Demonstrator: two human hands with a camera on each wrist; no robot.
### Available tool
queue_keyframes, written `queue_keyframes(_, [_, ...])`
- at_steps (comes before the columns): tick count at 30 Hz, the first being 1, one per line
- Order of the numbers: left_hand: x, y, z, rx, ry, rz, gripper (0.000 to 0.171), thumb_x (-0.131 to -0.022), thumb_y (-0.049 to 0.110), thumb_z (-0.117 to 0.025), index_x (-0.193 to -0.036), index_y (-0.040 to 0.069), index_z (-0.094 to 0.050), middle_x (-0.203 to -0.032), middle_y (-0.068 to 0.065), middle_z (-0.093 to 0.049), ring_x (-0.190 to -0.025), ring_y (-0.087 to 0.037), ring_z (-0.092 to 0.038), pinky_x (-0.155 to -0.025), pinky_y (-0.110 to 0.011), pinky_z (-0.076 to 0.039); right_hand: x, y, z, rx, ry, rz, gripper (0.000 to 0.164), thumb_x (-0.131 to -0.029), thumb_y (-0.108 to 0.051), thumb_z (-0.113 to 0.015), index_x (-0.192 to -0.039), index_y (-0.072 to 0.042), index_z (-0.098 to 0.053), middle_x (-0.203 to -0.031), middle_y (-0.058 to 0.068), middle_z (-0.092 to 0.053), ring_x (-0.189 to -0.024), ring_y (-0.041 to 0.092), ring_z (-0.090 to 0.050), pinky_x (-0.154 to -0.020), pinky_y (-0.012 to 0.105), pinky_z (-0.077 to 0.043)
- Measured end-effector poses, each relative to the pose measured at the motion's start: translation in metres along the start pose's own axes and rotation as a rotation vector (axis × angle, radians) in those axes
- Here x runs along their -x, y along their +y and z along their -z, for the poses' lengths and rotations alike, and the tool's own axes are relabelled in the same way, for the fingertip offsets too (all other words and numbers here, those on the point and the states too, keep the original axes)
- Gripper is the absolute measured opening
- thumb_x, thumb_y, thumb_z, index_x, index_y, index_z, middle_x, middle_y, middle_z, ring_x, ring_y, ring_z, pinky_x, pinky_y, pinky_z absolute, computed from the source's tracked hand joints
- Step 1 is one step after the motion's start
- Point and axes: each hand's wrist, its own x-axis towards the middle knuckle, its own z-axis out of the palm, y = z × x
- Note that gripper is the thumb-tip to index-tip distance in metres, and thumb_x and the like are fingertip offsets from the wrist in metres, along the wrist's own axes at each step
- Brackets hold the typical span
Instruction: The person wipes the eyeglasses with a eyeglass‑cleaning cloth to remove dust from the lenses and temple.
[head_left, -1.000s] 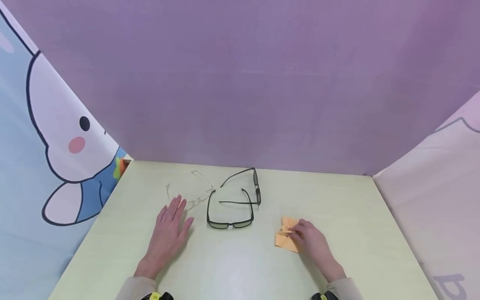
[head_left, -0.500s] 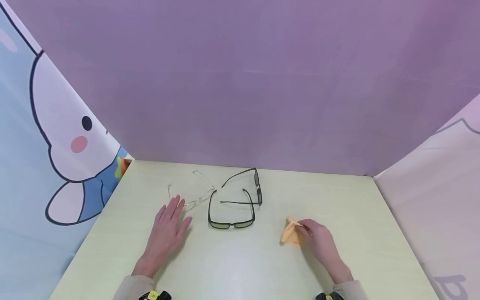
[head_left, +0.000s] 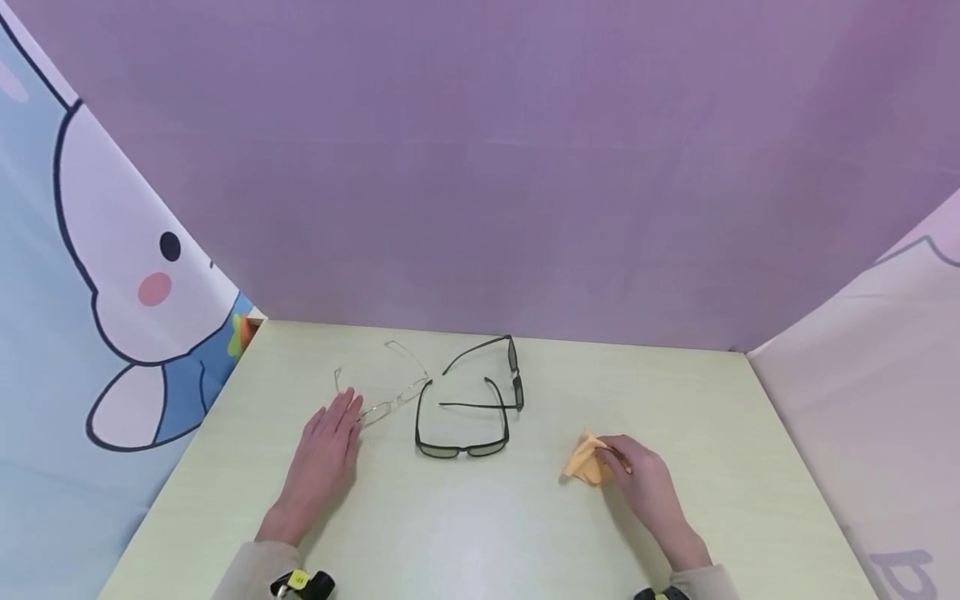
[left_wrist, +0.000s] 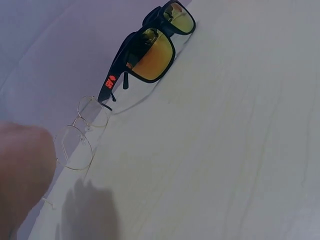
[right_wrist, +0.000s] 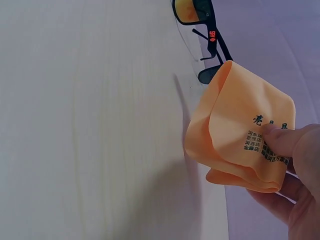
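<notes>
Cloth [right_wrist: 240, 135]: orange, folded over on itself, dark print on one face. Pinched between thumb and fingers of the right hand [head_left: 643, 483], on the right of the table [head_left: 465, 525]; seems lifted, its shadow just beside. Touching none of the glasses.

Left hand [head_left: 318, 462]: fingers straight, lying side by side, holding nothing visible; fingertips at the near end of the wire glasses [head_left: 397, 401]. Contact: cannot tell. Hands well apart.

Progress, my judgement: early. Cloth is in hand and bunched; all three pairs of glasses lie with arms unfolded. Anything already done to the lenses, cannot tell; any work of cloth on glasses would be left to do.

Containers: none seen, no case or box; cloth is in the hand, glasses directly on the table.

Outward: black glasses [head_left: 463, 451] mid-table, one arm tip close by the wire glasses. Dark glasses [head_left: 516, 374] behind, one arm crossing theirs. Purple backdrop [head_left: 495, 167] beyond.
</notes>
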Motion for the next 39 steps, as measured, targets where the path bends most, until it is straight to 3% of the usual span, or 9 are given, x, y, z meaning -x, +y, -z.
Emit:
queue_keyframes(8, [-0.006,-0.012,-0.004,-0.055,-0.008,-0.033,0.043,-0.094,0.005,-0.071,-0.134,-0.007,-0.061,-0.147,-0.024,-0.055,-0.132,-0.040,-0.054,-0.098,-0.056,-0.052,0.000,-0.001,0.002,-0.013,0.015,0.014,0.026,-0.078,0.010,-0.082,-0.098,-0.005,-0.075,-0.088,0.004,-0.075,-0.071,0.001,-0.060,-0.057,0.022,-0.055])
queue_keyframes(18, [-0.014,-0.013,-0.003,-0.064,0.045,-0.095,0.024,-0.089,0.001,-0.076,-0.110,-0.010,-0.070,-0.129,-0.024,-0.066,-0.120,-0.040,-0.061,-0.093,-0.052,-0.054,0.003,-0.003,0.003,-0.023,0.002,0.004,0.027,-0.078,0.010,-0.082,-0.098,-0.006,-0.074,-0.086,0.001,-0.074,-0.072,0.001,-0.062,-0.059,0.023,-0.058])
queue_keyframes(24, [-0.019,-0.012,0.000,-0.080,0.016,-0.115,0.022,-0.088,0.003,-0.079,-0.105,-0.007,-0.071,-0.123,-0.022,-0.068,-0.117,-0.039,-0.063,-0.094,-0.051,-0.055,0.005,-0.001,0.002,-0.030,0.002,0.007,0.027,-0.078,0.010,-0.082,-0.097,-0.007,-0.075,-0.086,0.000,-0.073,-0.072,0.001,-0.061,-0.059,0.023,-0.057])
queue_keyframes(33, [-0.024,-0.011,0.000,-0.189,-0.051,-0.157,0.016,-0.092,0.010,-0.076,-0.104,0.000,-0.074,-0.112,-0.015,-0.071,-0.111,-0.033,-0.065,-0.091,-0.047,-0.053,0.006,-0.002,0.003,-0.033,-0.012,0.006,0.027,-0.078,0.009,-0.082,-0.098,-0.007,-0.075,-0.086,-0.002,-0.072,-0.074,0.001,-0.062,-0.059,0.023,-0.057])
queue_keyframes(39, [-0.026,-0.009,0.000,-0.170,-0.008,-0.200,0.013,-0.088,0.008,-0.079,-0.097,0.001,-0.073,-0.096,-0.011,-0.071,-0.099,-0.031,-0.067,-0.088,-0.045,-0.055,0.006,0.000,0.003,-0.038,-0.011,0.013,0.026,-0.079,0.009,-0.082,-0.097,-0.007,-0.074,-0.085,-0.002,-0.072,-0.073,0.000,-0.060,-0.058,0.022,-0.055])
